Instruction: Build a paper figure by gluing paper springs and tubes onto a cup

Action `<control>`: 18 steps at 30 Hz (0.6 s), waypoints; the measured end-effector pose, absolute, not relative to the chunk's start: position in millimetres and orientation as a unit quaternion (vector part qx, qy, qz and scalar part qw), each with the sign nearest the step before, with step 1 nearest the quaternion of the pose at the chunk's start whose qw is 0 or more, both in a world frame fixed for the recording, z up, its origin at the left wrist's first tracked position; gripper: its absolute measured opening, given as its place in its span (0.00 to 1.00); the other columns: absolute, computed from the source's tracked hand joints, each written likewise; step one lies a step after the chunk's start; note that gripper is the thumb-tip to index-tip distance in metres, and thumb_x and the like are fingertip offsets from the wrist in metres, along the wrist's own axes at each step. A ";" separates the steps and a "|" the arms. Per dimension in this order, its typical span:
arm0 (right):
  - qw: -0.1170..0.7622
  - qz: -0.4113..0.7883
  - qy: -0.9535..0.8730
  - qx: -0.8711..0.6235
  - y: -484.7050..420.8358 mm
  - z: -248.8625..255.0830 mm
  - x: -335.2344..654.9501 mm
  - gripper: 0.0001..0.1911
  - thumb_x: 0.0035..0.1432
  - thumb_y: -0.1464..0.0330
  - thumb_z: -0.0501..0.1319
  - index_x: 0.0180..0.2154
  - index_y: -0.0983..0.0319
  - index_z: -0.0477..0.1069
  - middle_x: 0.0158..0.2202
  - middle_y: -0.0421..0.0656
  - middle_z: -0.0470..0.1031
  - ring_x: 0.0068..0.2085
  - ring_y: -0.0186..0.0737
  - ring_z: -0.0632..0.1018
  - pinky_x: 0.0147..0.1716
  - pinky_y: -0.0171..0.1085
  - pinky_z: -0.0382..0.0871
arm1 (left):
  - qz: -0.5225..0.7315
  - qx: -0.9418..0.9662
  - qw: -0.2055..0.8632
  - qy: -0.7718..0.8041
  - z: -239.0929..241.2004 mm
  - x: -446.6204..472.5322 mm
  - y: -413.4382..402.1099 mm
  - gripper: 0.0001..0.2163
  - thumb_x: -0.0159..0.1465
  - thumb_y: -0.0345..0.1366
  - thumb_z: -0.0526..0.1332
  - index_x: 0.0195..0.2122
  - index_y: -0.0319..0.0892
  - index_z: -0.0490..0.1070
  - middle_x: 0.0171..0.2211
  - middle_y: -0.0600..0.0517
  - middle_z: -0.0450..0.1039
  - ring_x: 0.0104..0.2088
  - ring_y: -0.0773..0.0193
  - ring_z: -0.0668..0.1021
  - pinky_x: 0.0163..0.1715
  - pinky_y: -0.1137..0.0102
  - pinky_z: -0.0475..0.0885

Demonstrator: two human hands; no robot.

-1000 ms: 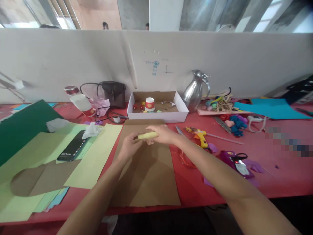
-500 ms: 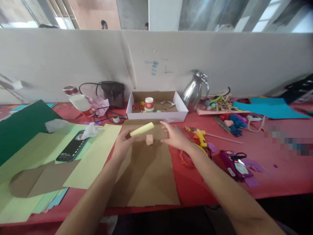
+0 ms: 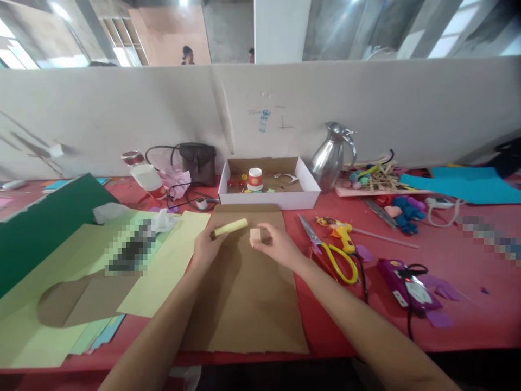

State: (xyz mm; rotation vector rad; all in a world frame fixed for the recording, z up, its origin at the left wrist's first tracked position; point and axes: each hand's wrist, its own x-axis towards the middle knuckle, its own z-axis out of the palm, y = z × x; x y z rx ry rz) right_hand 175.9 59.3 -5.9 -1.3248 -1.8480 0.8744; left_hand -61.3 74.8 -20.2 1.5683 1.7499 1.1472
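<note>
Red-covered bench (image 3: 480, 320) below a white partition wall (image 3: 134, 108), and across we go from the left! A dark-green card panel (image 3: 52, 231) stands tilted, with loose pale-yellow paper sheets (image 3: 173, 266) beside it, set aside, it seems, to leave the middle free. Now the left hand (image 3: 207, 245), gripping a slim pale-yellow paper tube (image 3: 232, 227) by its near end, so the far end points clear toward the right. Both hands work over a flat brown cardboard sheet (image 3: 248, 304), perhaps laid there to protect the cover. And the right hand (image 3: 277, 247): thumb and fingers pinch a small, pale, wood-coloured block (image 3: 255, 237) at its right side, just beside the tube; whether it's lifted, I can't tell. Further right, yellow-handled metal scissors (image 3: 320, 243) and a yellow glue gun (image 3: 345, 239) lie near, presumably for easy reach.
</note>
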 end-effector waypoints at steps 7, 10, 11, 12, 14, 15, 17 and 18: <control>0.423 0.351 -0.700 -0.456 55.0 -10.7 169.4 0.06 0.56 0.71 0.62 0.37 0.59 0.71 0.39 0.41 0.75 0.36 0.36 0.77 0.38 0.37 0.71 | 0.411 0.640 0.168 0.627 -6.5 -56.9 64.0 0.21 0.49 0.30 0.67 0.46 0.45 0.75 0.50 0.46 0.75 0.53 0.48 0.72 0.54 0.55 0.64; 0.445 0.341 -0.702 -0.438 51.1 -10.3 170.6 0.02 0.56 0.72 0.62 0.34 0.59 0.71 0.38 0.41 0.74 0.36 0.37 0.76 0.37 0.37 0.71 | 0.407 0.664 0.211 0.590 3.3 -35.3 46.7 0.21 0.53 0.34 0.66 0.49 0.45 0.72 0.52 0.45 0.72 0.53 0.49 0.72 0.53 0.54 0.67; 0.456 0.335 -0.701 -0.434 49.6 -10.0 171.0 0.02 0.56 0.72 0.62 0.34 0.59 0.71 0.39 0.42 0.74 0.36 0.37 0.76 0.37 0.37 0.71 | 0.405 0.651 0.269 0.583 6.3 -27.1 40.8 0.21 0.54 0.36 0.66 0.51 0.45 0.71 0.52 0.44 0.72 0.51 0.50 0.74 0.50 0.56 0.70; 0.471 0.327 -0.697 -0.430 47.9 -9.7 171.4 0.03 0.56 0.72 0.62 0.34 0.59 0.71 0.41 0.43 0.73 0.38 0.38 0.76 0.38 0.37 0.72 | 0.407 0.625 0.335 0.576 9.0 -19.2 35.2 0.24 0.54 0.38 0.67 0.53 0.45 0.68 0.53 0.43 0.71 0.51 0.52 0.75 0.48 0.57 0.72; 0.502 0.312 -0.688 -0.421 42.8 -8.6 172.0 0.03 0.56 0.72 0.62 0.35 0.59 0.71 0.44 0.44 0.73 0.41 0.39 0.77 0.39 0.38 0.73 | 0.418 0.560 0.449 0.556 13.6 -6.1 25.5 0.31 0.53 0.39 0.69 0.58 0.46 0.63 0.57 0.41 0.67 0.54 0.52 0.74 0.48 0.59 0.72; 0.512 0.308 -0.685 -0.416 39.1 -8.0 171.9 0.04 0.56 0.72 0.62 0.35 0.58 0.72 0.45 0.45 0.72 0.42 0.39 0.77 0.41 0.39 0.73 | 0.426 0.533 0.491 0.543 15.4 -1.2 21.4 0.34 0.51 0.38 0.70 0.60 0.46 0.62 0.60 0.41 0.65 0.56 0.52 0.72 0.50 0.59 0.71; 0.521 0.302 -0.687 -0.406 29.3 -6.9 170.6 0.05 0.56 0.73 0.62 0.36 0.58 0.72 0.46 0.45 0.72 0.45 0.40 0.76 0.43 0.40 0.73 | 0.441 0.494 0.550 0.508 17.1 5.1 14.3 0.35 0.51 0.36 0.71 0.60 0.48 0.62 0.62 0.43 0.63 0.59 0.52 0.70 0.52 0.60 0.70; 0.520 0.300 -0.690 -0.405 23.4 -6.4 169.4 0.06 0.56 0.74 0.62 0.37 0.58 0.72 0.45 0.45 0.73 0.45 0.40 0.76 0.44 0.40 0.73 | 0.446 0.481 0.572 0.493 17.0 7.0 11.2 0.33 0.51 0.37 0.71 0.59 0.48 0.64 0.61 0.44 0.65 0.58 0.53 0.70 0.53 0.60 0.69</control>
